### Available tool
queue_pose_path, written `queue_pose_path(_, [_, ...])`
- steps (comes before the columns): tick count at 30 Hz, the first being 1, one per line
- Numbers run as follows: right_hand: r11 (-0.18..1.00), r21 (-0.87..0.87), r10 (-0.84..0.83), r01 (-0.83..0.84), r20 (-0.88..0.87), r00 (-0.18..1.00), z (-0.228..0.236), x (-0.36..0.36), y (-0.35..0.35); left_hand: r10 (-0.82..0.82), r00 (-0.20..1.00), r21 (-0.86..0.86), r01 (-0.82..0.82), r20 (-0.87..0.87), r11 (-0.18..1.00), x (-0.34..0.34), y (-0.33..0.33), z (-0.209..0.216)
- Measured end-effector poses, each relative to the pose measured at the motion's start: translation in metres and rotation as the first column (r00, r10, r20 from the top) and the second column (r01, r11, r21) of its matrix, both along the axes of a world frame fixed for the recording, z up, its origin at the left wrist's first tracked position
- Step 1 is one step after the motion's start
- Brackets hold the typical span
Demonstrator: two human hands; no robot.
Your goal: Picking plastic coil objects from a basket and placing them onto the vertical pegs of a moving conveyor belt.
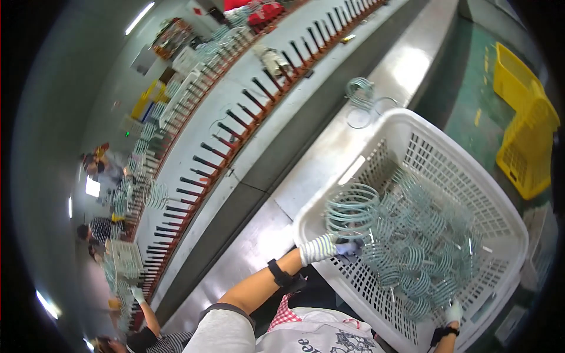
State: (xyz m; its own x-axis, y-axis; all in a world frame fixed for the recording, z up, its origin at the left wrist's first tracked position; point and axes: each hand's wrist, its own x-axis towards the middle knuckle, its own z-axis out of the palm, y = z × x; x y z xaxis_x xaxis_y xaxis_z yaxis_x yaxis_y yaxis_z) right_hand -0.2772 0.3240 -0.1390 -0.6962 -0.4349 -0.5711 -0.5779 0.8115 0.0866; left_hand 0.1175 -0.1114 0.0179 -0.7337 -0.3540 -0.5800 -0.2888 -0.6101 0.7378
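Observation:
A white plastic basket [471,132] stands in front of me with a tangled heap of pale green wire coils [415,259] in it. My left hand [331,248], in a striped glove with bluish fingers, reaches over the basket's left side. Its fingers are closed at the lower end of one larger wire coil [352,210], which stands above the heap. My right hand [454,313], in a pale glove, is at the near right of the basket, against the edge of the heap. Its fingers are too small and partly hidden to make out their grip.
Loose coils [360,94] lie on the metal bench [406,65] beyond the basket. To the left runs a long line of dark upright pegs [220,150]. Yellow crates [527,141] stand on the green floor at right. A co-worker's gloved hand [138,294] is at lower left.

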Motion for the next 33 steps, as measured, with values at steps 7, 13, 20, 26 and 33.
queue_pose_path(7, [0.759, -0.606, -0.114, 0.237, 0.235, 0.965, -0.042, -0.07, -0.033, 0.533, 0.814, -0.269, -0.58, -0.231, 0.769, 0.108, -0.152, 0.035])
queue_pose_path(13, [-0.163, -0.402, -0.017, 0.901, 0.914, 0.405, 0.129, 0.115, -0.241, 0.78, 0.498, -0.416, -0.845, -0.38, 0.337, 0.21, -0.289, 0.03])
queue_pose_path(20, [-0.01, -0.322, 0.365, 0.947, 0.88, 0.303, 0.178, 0.269, -0.344, 0.624, 0.625, -0.756, -0.649, -0.469, 0.082, 0.22, -0.45, 0.017])
queue_pose_path(26, [0.028, -0.483, 0.263, 0.875, 0.848, 0.46, 0.218, 0.34, -0.369, 0.683, 0.613, -0.918, 0.268, 0.398, 0.294, 0.144, -0.533, -0.053])
queue_pose_path(33, [0.198, -0.484, 0.219, 0.852, 0.869, 0.443, 0.239, 0.348, -0.392, 0.903, 0.402, -0.935, -0.355, -0.153, -0.001, 0.219, -0.565, -0.027])
